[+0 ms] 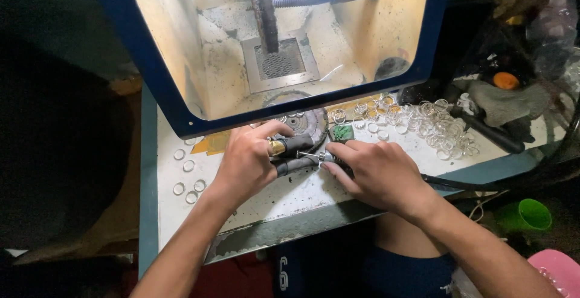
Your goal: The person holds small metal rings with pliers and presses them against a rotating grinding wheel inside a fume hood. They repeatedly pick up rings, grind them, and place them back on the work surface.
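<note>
Between both hands, left hand (248,162) grips brass-tipped tool (289,147); right hand's (377,174) grip apparently clasps handpiece (323,156).

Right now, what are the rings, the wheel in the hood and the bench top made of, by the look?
Rings: clear and glossy, likely glass or plastic; light shines through. Wheel: dark, fuzzy-edged, probably stitched cloth or fibre. Bench top: white coated sheet, stained and chipped, grey at the front edge; possibly painted metal.
</note>
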